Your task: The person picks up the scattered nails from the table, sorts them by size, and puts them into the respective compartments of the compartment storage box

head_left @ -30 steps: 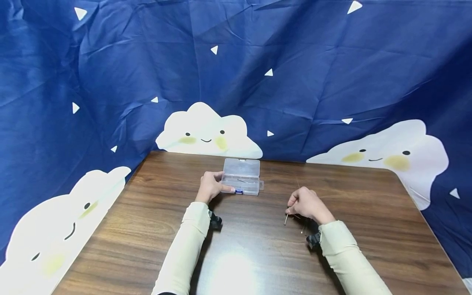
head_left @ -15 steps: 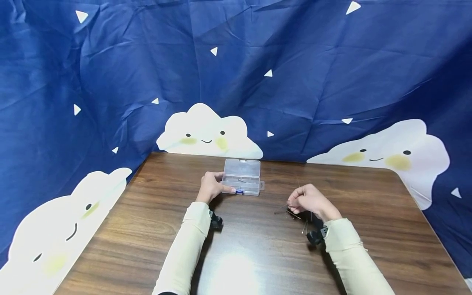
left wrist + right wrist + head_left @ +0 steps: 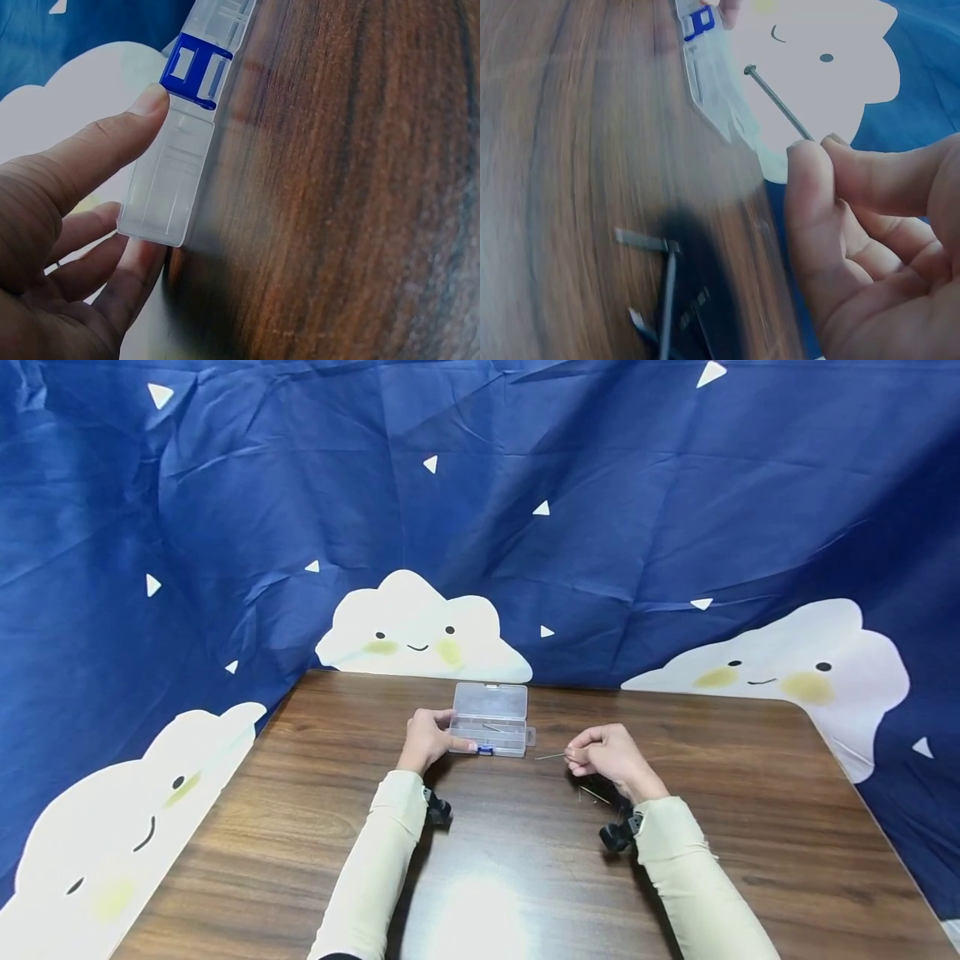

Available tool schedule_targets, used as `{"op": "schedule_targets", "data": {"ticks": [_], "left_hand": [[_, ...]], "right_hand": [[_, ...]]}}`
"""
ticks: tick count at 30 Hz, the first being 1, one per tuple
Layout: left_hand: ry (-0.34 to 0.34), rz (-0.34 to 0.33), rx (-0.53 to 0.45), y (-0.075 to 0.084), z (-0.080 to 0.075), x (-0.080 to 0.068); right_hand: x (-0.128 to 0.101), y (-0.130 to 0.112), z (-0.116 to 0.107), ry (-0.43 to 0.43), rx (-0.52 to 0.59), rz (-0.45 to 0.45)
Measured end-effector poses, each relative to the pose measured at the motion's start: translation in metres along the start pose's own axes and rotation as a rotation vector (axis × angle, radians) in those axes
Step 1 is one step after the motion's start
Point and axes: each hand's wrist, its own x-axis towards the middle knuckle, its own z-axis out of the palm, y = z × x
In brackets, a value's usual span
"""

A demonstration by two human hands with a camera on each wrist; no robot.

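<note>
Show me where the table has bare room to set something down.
Bare wood lies along the table's right side beyond the right hand, along its left edge beside the left hand, and near the front between both sleeves. It is crowded around the clear box and the loose nails under the right hand.

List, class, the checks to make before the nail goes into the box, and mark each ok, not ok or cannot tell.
1. Nail pinched firmly by right hand: ok.
2. Left hand steadies box: ok.
3. Box lid open: ok, it stands up behind the tray.
4. Path from nail to box free: ok, only bare table between.
5. Room left inside box: cannot tell, though one thin piece lies in it.
6. Spare pieces on table clear of the wrist: cannot tell.
</note>
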Motion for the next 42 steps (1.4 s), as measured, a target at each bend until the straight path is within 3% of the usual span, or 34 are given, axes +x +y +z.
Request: {"op": "schedule_targets", "data": {"ticks": [6, 22, 42], "left_hand": [[-0.012, 0.004, -0.002, 0.0, -0.002, -0.001], [-0.003, 0.003, -0.014, -0.001, -0.005, -0.002], [-0.005, -0.005, -0.009, 0.0, -0.002, -0.003]], "right_hand": [[0.01, 0.0, 0.018, 0.024, 0.077, -0.007], [0.026, -0.01, 0.045, 0.115, 0.134, 0.013], [0.04, -0.014, 0.057, 0.137, 0.161, 0.05]]}}
